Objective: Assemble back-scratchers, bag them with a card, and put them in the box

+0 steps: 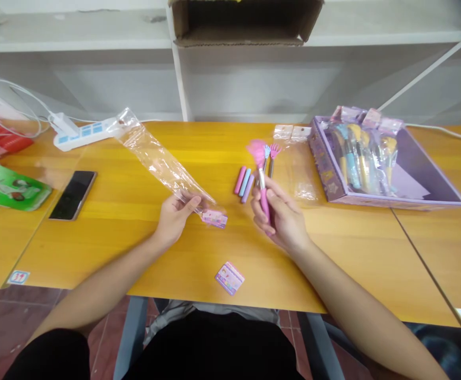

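My left hand (175,214) pinches a long clear plastic bag (157,158) near its lower end, where a small pink-and-purple printed card (214,218) shows. The bag slants up and left over the table. In my right hand (283,216) is a pink makeup brush (262,182), held upright by its handle with the bristles up. Just behind it lie small claw-shaped tools, one blue and one pink (274,152). Beside them are three short sticks (245,183), coloured pink, blue and purple. A square printed card (230,278) rests near the table's front edge.
At right stands an open purple box (396,200) with several bagged brushes (359,155). Flat clear bags (299,163) lie beside it. On the left are a phone (73,195), a green package (10,184) and a power strip (83,134). A cardboard box (238,39) sits on the shelf.
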{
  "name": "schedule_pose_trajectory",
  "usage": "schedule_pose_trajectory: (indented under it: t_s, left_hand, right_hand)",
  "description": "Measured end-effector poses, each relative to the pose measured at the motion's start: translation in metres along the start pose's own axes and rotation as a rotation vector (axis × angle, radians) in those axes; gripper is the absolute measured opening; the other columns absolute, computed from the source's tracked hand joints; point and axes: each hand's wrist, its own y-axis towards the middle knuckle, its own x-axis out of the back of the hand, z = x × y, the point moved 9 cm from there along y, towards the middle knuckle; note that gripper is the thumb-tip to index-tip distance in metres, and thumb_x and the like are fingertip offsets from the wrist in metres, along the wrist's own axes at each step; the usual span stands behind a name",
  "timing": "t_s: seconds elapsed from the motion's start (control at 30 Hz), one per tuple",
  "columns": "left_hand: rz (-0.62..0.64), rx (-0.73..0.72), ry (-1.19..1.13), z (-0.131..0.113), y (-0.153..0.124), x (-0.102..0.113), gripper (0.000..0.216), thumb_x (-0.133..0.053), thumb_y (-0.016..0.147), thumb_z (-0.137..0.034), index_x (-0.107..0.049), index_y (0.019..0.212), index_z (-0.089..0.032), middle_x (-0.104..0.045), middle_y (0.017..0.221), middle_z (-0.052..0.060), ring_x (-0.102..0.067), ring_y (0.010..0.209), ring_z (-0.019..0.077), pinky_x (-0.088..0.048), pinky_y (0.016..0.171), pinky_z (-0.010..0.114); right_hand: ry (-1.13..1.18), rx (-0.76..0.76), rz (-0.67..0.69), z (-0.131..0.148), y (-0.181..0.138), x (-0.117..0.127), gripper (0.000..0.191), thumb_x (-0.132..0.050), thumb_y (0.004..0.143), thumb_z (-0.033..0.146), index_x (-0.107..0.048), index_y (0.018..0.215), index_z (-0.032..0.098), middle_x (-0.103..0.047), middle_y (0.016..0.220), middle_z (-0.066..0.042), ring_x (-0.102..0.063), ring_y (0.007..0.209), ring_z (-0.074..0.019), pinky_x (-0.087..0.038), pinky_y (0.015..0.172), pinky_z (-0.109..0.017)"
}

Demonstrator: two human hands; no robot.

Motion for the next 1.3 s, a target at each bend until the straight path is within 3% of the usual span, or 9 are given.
schedule_pose_trajectory:
  t_s: [0.07,0.2,0.33,0.47,0.8,0.97,1.13,1.3]
  left_hand:
    - [-0.037,0.003,-0.011,-0.003,0.000,0.002,0.041,-0.095,0.081,-0.051,-0.072,0.088,-0.018,-0.083,0.092,0.007,-0.079,0.082,0.0198,-0.065,0.078,0.033]
    - [-0.106,0.003,-0.086,-0.009,0.005,0.009,0.044,-0.099,0.075,-0.051,-0.073,0.087,-0.018,-0.082,0.090,0.004,-0.078,0.080,0.0172,-0.064,0.074,0.030]
    - [-0.153,-0.013,-0.156,-0.014,0.011,0.019,0.042,-0.101,0.074,-0.048,-0.073,0.086,-0.019,-0.082,0.090,0.002,-0.078,0.082,0.0148,-0.062,0.072,0.024]
    - [-0.151,-0.013,-0.185,-0.019,0.013,0.022,0.042,-0.101,0.074,-0.047,-0.072,0.085,-0.019,-0.083,0.092,0.003,-0.078,0.083,0.0145,-0.063,0.073,0.025]
    - [-0.094,0.070,-0.177,-0.003,0.009,0.012,0.040,-0.102,0.074,-0.044,-0.076,0.088,-0.017,-0.082,0.092,0.004,-0.077,0.083,0.0149,-0.062,0.074,0.026]
    - [-0.011,0.128,-0.176,0.006,0.003,0.000,0.038,-0.100,0.077,-0.044,-0.078,0.088,-0.016,-0.079,0.087,0.003,-0.074,0.080,0.0124,-0.062,0.074,0.024]
    - [0.084,0.193,-0.117,0.015,-0.007,-0.014,0.041,-0.101,0.075,-0.045,-0.080,0.095,-0.016,-0.082,0.092,0.006,-0.077,0.083,0.0178,-0.065,0.079,0.031]
    - [-0.039,0.125,-0.151,0.009,-0.002,-0.002,0.038,-0.101,0.075,-0.043,-0.079,0.092,-0.017,-0.082,0.093,0.004,-0.077,0.085,0.0167,-0.063,0.080,0.029]
  right_hand:
    - [-0.035,-0.082,0.155,-0.011,-0.008,-0.017,0.039,-0.062,0.108,0.048,-0.068,0.143,0.030,-0.058,0.093,0.000,-0.033,0.051,-0.0078,-0.026,0.038,-0.024]
    - [-0.251,-0.103,0.365,-0.023,-0.018,-0.038,0.038,-0.061,0.110,0.052,-0.075,0.130,0.023,-0.056,0.085,0.001,-0.040,0.054,-0.0078,-0.032,0.047,-0.024]
    - [-0.587,0.070,0.412,-0.016,-0.014,-0.042,0.039,-0.058,0.112,0.050,-0.079,0.127,0.022,-0.066,0.089,-0.004,-0.056,0.070,-0.0133,-0.045,0.064,-0.027]
    - [-0.706,0.148,0.422,-0.012,-0.011,-0.041,0.039,-0.055,0.113,0.049,-0.080,0.128,0.022,-0.071,0.092,-0.006,-0.062,0.078,-0.0166,-0.048,0.074,-0.030]
    - [-0.731,0.147,0.400,-0.015,-0.009,-0.040,0.038,-0.056,0.112,0.051,-0.079,0.108,0.021,-0.070,0.086,-0.005,-0.059,0.073,-0.0163,-0.046,0.071,-0.030]
    - [-0.661,0.072,0.372,-0.026,-0.009,-0.037,0.032,-0.062,0.109,0.046,-0.075,0.123,0.020,-0.071,0.093,-0.004,-0.057,0.070,-0.0137,-0.046,0.065,-0.028]
    - [-0.547,0.006,0.335,-0.033,-0.012,-0.036,0.035,-0.067,0.106,0.042,-0.066,0.135,0.021,-0.064,0.094,-0.001,-0.057,0.071,-0.0125,-0.047,0.060,-0.026]
    - [-0.304,-0.135,0.354,-0.042,-0.014,-0.033,0.048,-0.070,0.104,0.043,-0.054,0.147,0.026,-0.063,0.108,-0.003,-0.065,0.073,-0.0113,-0.052,0.052,-0.023]
